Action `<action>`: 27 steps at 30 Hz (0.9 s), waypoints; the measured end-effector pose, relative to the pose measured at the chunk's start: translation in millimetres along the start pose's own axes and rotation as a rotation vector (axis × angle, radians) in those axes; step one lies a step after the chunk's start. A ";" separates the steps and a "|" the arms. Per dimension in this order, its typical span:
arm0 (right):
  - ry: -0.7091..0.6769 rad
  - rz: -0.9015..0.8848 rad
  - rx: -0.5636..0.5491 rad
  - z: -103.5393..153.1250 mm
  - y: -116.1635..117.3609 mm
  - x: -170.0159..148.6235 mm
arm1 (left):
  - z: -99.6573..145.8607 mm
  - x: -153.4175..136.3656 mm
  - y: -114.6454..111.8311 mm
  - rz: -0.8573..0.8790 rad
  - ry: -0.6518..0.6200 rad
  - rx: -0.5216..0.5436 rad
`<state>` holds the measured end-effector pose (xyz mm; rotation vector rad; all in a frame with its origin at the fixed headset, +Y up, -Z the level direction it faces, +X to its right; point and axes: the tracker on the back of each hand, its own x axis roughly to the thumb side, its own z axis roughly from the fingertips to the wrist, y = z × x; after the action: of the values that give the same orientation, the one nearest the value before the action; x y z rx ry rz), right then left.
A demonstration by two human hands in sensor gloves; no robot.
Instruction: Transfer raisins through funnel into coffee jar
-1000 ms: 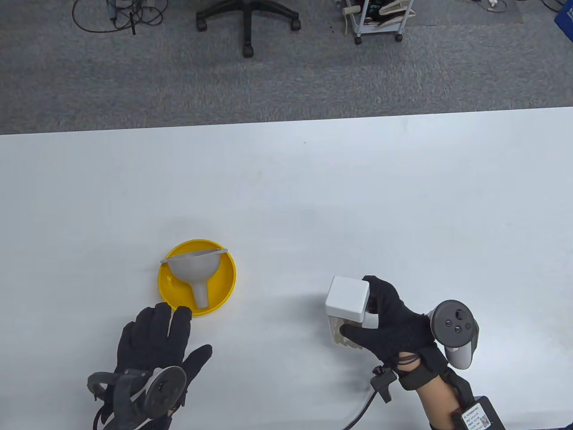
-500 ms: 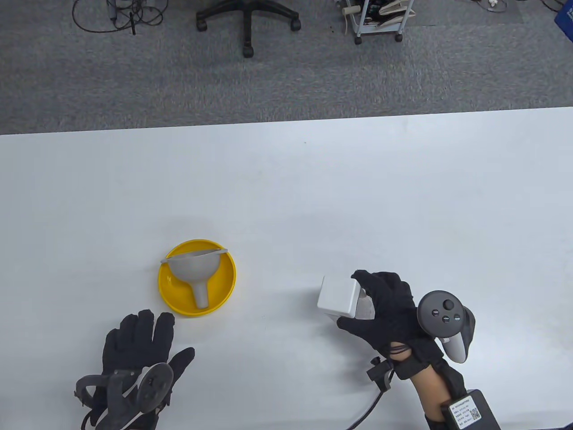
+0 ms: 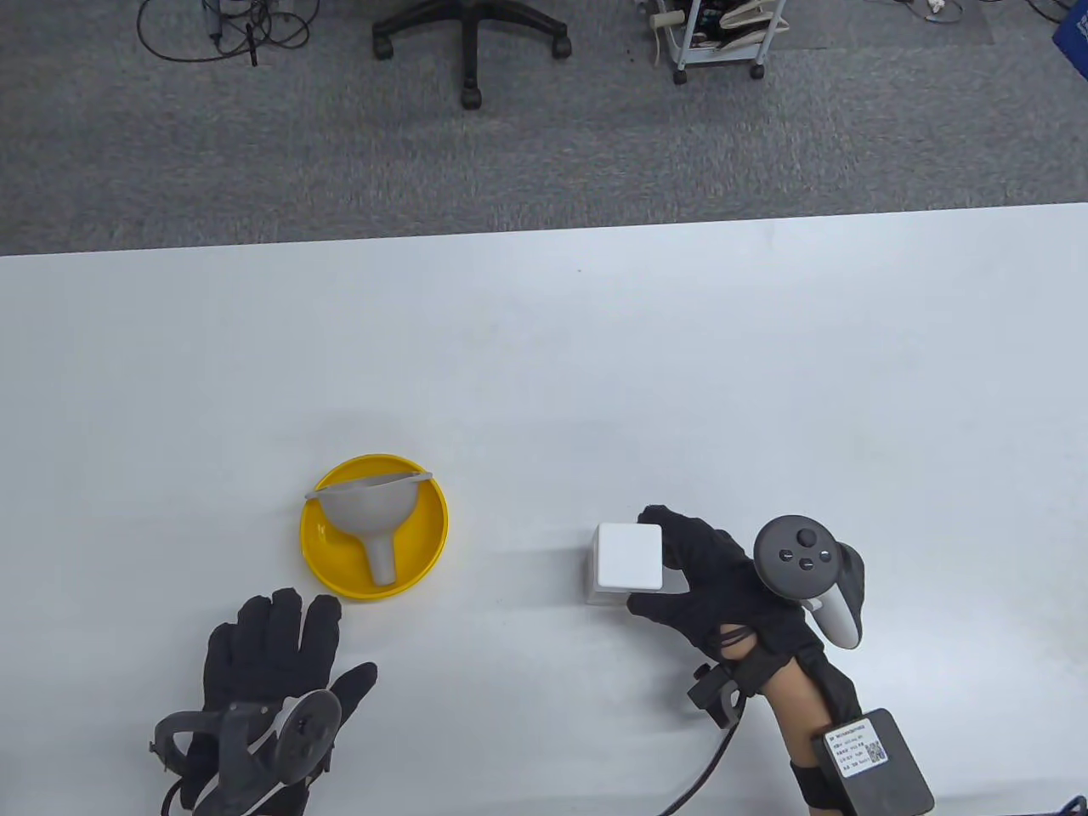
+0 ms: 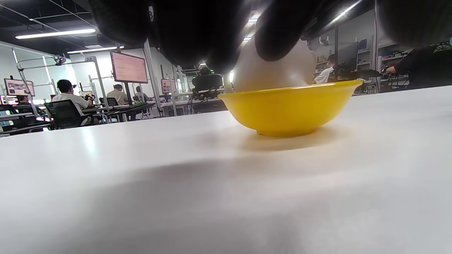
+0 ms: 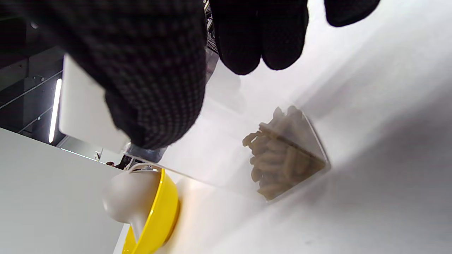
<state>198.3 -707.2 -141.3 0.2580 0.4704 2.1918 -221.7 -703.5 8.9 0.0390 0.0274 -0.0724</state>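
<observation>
A yellow bowl (image 3: 438, 518) holds a grey funnel (image 3: 367, 510) lying on its side. My right hand (image 3: 650, 561) grips a clear square jar by its white lid (image 3: 629, 557), upright, right of the bowl. In the right wrist view the jar has tan pieces (image 5: 282, 155) at its bottom, which is at the table surface; the lid (image 5: 84, 113), bowl (image 5: 159, 215) and funnel (image 5: 130, 197) show too. My left hand (image 3: 319, 637) lies flat and empty on the table just below the bowl. The left wrist view shows the bowl (image 4: 289, 109) and funnel (image 4: 275, 74) close ahead.
The white table (image 3: 544, 357) spreads wide behind and to both sides of the bowl and jar. Its far edge meets grey carpet with an office chair base (image 3: 470, 38) and a small cart (image 3: 718, 34).
My right hand has carried the jar leftward toward the bowl and stood it upright. My left hand drew back from the bowl's rim, then edged slightly forward again.
</observation>
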 end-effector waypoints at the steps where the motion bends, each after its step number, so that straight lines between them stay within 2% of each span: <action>1: -0.008 -0.016 0.001 0.3 1.1 -0.6 | 0.2 -0.2 -0.1 0.002 0.001 0.001; 5: 0.015 0.019 -0.017 7.9 1.0 0.6 | 0.2 -1.1 0.2 0.001 0.007 0.005; 10: 0.048 0.133 -0.084 36.7 -16.3 -1.2 | 0.8 -2.4 2.9 0.005 0.012 0.025; 15: 0.035 0.464 -0.241 77.1 -44.0 -8.6 | 1.5 -3.5 4.1 -0.007 0.016 0.039; 20: 0.067 0.772 -0.381 106.8 -60.6 -28.8 | 1.6 -4.0 5.1 -0.025 0.028 0.058; 27: 0.100 0.790 -0.406 113.3 -67.9 -59.8 | -0.1 -1.6 3.5 -0.059 0.030 0.065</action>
<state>322.1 -688.9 -68.2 0.1165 -0.0641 3.0143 -223.1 -699.9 8.9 0.1046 0.0565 -0.1313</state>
